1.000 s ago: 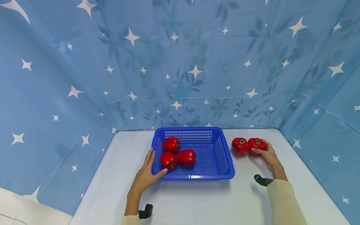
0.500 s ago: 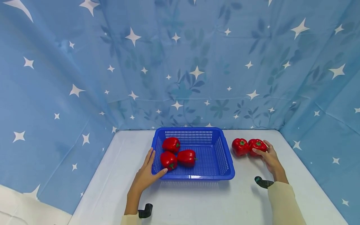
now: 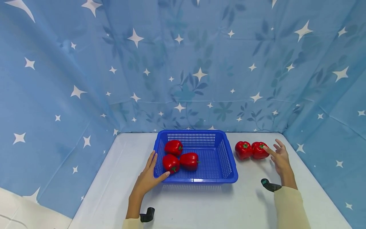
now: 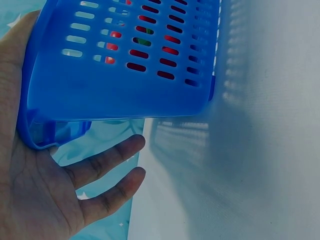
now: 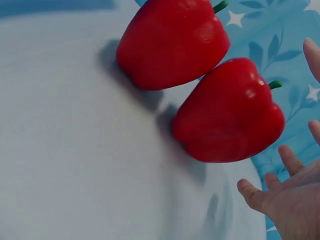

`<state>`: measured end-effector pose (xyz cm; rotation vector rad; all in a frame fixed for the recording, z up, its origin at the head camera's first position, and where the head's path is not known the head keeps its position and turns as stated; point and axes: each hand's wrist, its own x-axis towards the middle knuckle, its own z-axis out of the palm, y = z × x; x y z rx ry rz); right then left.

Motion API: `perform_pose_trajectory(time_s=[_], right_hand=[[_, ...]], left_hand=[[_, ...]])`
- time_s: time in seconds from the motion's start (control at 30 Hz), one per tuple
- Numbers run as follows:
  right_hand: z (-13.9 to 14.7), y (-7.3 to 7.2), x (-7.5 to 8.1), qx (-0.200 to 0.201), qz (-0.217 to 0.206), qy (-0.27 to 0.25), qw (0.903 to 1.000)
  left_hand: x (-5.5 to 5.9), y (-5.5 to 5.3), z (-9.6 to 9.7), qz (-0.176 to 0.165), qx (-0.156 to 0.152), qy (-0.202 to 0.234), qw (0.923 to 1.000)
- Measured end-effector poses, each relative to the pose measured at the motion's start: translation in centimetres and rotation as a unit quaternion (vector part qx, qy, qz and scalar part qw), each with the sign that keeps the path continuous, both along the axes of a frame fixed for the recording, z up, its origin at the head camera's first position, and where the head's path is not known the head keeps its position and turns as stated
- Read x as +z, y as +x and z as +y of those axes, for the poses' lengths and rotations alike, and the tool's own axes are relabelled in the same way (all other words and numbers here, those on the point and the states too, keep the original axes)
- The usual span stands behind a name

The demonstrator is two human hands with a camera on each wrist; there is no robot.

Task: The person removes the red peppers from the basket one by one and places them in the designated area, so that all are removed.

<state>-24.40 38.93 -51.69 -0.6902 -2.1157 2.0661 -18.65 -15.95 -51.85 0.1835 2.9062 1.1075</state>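
Observation:
A blue plastic basket [image 3: 198, 180] sits at the middle of the table with three red bell peppers inside: one at the back [image 3: 173, 147], one at the front left [image 3: 171, 163] and one to the right [image 3: 189, 161]. My left hand [image 3: 149, 180] rests spread on its front left corner, thumb along the front rim; in the left wrist view, two fingers [image 4: 116, 197] extend below the rim. Right of the basket stand two more bell peppers, a left one [image 3: 243, 150] and a right one [image 3: 259, 151]. My right hand [image 3: 281, 158] is beside the right pepper, fingers spread, holding nothing.
The white table [image 3: 200, 206] is bounded at the back and sides by a blue star-patterned curtain [image 3: 186, 79]. Black wrist devices show at the left wrist [image 3: 147, 215] and the right wrist [image 3: 270, 185].
My right hand has drawn back to the right from around the right pepper and its fingers have spread. The left hand, basket and peppers keep their places.

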Motion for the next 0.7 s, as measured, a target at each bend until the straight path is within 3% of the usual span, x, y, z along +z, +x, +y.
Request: perform_pose_trajectory(time_s=[0.17, 0.4, 0.53, 0.7], right_hand=[[-0.1, -0.3, 1.0, -0.033, 0.036, 0.009, 0.9988], [-1.0, -0.9, 3.5, -0.071, 0.12, 0.028, 0.9899], [-2.5, -1.6, 5.2, -0.059, 0.183, 0.011, 0.9813], [-4.5, -1.8, 6.4, -0.022, 0.217, -0.01, 0.9758]], left_hand=[[0.0, 0.0, 0.0, 0.001, 0.0, 0.001, 1.0], [-0.1, 0.0, -0.1, 0.003, -0.001, 0.008, 1.0], [-0.1, 0.0, -0.1, 0.003, 0.003, 0.01, 0.9999], [-0.1, 0.0, 0.0, 0.002, 0.003, 0.012, 0.9999]])
